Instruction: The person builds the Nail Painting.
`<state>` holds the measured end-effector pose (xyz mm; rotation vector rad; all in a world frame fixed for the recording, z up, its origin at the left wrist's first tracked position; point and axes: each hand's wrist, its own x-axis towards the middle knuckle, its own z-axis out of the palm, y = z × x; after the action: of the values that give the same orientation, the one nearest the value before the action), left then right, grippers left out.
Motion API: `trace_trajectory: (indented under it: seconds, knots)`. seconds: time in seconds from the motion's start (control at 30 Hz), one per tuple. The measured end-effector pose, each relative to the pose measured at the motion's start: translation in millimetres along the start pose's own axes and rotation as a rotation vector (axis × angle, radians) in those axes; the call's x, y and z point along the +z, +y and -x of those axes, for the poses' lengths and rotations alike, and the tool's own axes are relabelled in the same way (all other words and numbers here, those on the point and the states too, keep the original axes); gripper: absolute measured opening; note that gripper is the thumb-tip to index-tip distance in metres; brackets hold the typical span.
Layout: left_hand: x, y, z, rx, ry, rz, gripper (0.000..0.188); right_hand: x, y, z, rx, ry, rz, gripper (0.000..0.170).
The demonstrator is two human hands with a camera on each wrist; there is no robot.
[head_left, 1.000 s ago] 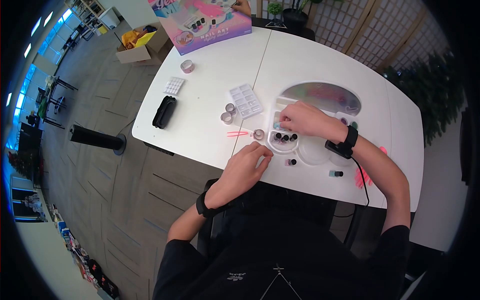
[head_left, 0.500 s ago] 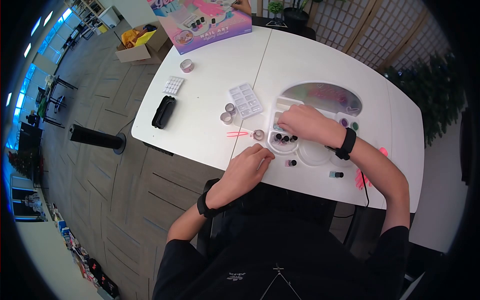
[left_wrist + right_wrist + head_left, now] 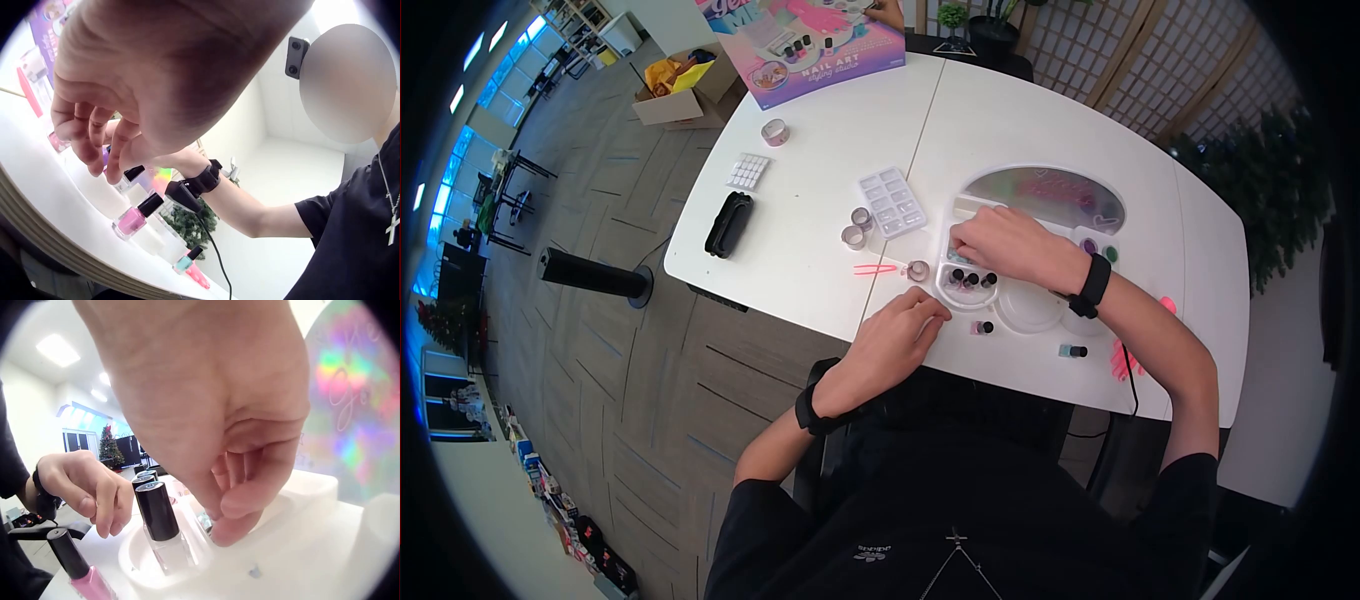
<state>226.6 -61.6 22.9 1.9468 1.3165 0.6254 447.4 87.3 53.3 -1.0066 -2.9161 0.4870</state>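
Observation:
My right hand (image 3: 1015, 245) reaches into a small compartment at the left of a white nail-studio tray (image 3: 1030, 308), below its half-round mirror (image 3: 1050, 190). Its fingers are curled, thumb and index close together beside a small teal-silver thing (image 3: 205, 520); I cannot tell whether they pinch it. Black-capped nail polish bottles (image 3: 157, 512) stand in the neighbouring rounded compartment. At the table's front edge my left hand (image 3: 892, 338) rests with loosely bent fingers and nothing held. A pink polish bottle (image 3: 131, 222) lies between that hand and a teal one (image 3: 184, 262).
Pink tweezers (image 3: 875, 269) and a small round pot (image 3: 917, 270) lie ahead of the left hand. Farther off are two more pots (image 3: 853, 237), a sectioned white palette (image 3: 891, 201), a black case (image 3: 728, 224) and the product box (image 3: 825, 55). A pink hand-shaped piece (image 3: 1124, 358) sits under the right forearm.
My right hand has shifted slightly left and its wrist has rolled, so the wrist camera has turned mostly from sight. The left hand has hardly moved.

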Motion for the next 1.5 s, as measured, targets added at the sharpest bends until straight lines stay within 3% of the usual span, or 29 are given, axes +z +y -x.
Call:
trace_trajectory:
  seconds: [0.5, 0.93, 1.5]
  knots:
    - [4.2, -4.0, 0.0, 0.017, -0.018, 0.008, 0.018, -8.4, -4.6, -0.9, 0.015, -0.135, 0.050, 0.016]
    - [0.1, -2.9, 0.9, 0.006, -0.007, 0.008, 0.018, -6.9, -6.6, -1.5, 0.039, -0.073, 0.048, 0.015]
    - [-25.2, -9.4, -0.2, -0.027, 0.189, -0.028, 0.024, -8.8, -7.5, 0.6, 0.061, -0.066, 0.053, 0.008]
